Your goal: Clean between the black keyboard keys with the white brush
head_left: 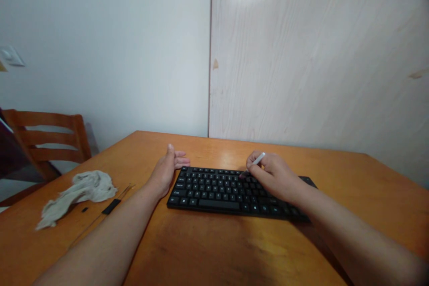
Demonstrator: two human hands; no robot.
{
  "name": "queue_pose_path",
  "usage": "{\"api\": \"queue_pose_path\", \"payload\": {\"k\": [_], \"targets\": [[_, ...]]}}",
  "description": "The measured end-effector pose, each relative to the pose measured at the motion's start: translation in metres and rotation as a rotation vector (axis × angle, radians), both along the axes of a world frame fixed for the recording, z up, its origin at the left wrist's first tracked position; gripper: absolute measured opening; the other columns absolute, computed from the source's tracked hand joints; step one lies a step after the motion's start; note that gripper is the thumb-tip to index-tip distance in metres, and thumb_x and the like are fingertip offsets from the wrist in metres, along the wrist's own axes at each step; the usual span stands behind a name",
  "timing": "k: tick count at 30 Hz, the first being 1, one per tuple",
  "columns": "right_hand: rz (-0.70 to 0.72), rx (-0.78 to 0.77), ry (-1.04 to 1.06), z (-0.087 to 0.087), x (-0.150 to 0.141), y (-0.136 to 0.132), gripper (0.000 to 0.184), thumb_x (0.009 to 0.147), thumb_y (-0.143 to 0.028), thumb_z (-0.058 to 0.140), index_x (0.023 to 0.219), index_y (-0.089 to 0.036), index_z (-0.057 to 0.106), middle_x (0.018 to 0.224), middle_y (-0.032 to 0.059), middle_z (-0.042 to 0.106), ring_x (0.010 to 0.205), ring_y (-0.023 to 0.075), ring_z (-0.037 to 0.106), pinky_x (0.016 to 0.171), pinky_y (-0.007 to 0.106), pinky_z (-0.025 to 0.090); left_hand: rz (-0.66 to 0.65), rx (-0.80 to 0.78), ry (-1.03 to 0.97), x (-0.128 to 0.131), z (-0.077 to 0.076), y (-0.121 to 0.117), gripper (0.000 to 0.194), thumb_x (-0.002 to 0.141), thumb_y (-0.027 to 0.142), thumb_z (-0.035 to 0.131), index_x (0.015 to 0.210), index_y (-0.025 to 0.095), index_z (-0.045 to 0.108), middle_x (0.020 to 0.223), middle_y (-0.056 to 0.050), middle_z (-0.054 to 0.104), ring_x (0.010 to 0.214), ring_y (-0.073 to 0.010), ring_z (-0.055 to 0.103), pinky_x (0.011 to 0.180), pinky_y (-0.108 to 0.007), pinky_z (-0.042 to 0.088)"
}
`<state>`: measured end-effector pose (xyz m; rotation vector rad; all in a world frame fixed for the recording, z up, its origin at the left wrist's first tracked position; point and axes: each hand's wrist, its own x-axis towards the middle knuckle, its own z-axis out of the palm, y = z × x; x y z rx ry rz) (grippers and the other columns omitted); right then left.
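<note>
Right hand (276, 176) curls closed over the keys, thumb and fingers pinching a slim white stylus-like stick (258, 158) much as one holds a pen. Its upper end points away from the person, and its lower end angles down into the top rows, where the fingers partly hide it. The wrist sits low and the heel of the hand hangs over the right half of the board, probably to keep the tip steady and controlled. The left hand (164, 172) stands open and relaxed, palm turned inward, with its fingers just at the board's upper left corner. It looks placed there to brace the board, though I can't tell whether it actually touches. It holds nothing.

The black compact keyboard (208, 192) lies square in front of the person, flat on the orange wooden bench (217, 250), within easy reach of both hands. Off to the left, beyond the left forearm, lie a thin rod with a black band (111, 206) and a small black scrap (85, 209), set near a crumpled grey cloth (78, 196), perhaps kept handy for wiping. Farther back, a wooden chair (43, 136) stands beyond the bench's left side. A pale wall (100, 44) with a switch plate (11, 56) meets a light wood-grain door (295, 67) behind the bench.
</note>
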<state>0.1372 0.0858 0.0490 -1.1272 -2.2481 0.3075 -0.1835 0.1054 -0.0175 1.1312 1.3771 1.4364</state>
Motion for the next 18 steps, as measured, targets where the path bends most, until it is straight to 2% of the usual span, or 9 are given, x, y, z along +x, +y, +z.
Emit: {"api": "queue_pose_path", "payload": {"k": [4,7,13,18], "targets": [[0.024,-0.032,-0.005,0.004,0.003,0.000,0.019,0.089,-0.020,0.047,0.074,-0.020,0.058,0.070,0.0002,0.065,0.066,0.0158,0.059,0.063,0.028,0.039,0.007,-0.002,-0.005,0.001,0.001,0.000,0.081,0.087,0.079,0.028,0.106,0.009,0.062,0.090,-0.017,0.074,0.086,-0.0279,0.072,0.089,-0.043,0.051],[-0.023,0.001,0.002,0.006,0.006,0.002,0.020,0.089,-0.020,0.047,0.073,-0.021,0.058,0.069,0.0006,0.065,0.065,0.0161,0.059,0.063,0.028,0.039,0.007,-0.004,0.002,0.001,0.002,0.000,0.081,0.087,0.079,0.027,0.107,0.009,0.062,0.090,-0.016,0.074,0.087,-0.0282,0.072,0.089,-0.043,0.051],[-0.028,0.023,-0.102,0.007,0.009,0.004,0.023,0.090,-0.023,0.047,0.067,-0.021,0.055,0.067,0.0012,0.064,0.062,0.0154,0.056,0.062,0.029,0.038,0.013,-0.021,0.011,0.002,0.004,-0.002,0.082,0.087,0.079,0.025,0.107,0.009,0.062,0.091,-0.018,0.074,0.088,-0.0287,0.072,0.087,-0.043,0.051],[-0.031,0.023,-0.062,0.007,0.010,0.006,0.022,0.089,-0.022,0.046,0.068,-0.021,0.054,0.067,0.0006,0.062,0.061,0.0148,0.054,0.060,0.028,0.037,0.010,-0.025,0.010,0.002,0.005,-0.002,0.082,0.087,0.080,0.026,0.108,0.009,0.062,0.091,-0.018,0.074,0.089,-0.0297,0.072,0.086,-0.044,0.052]]}}
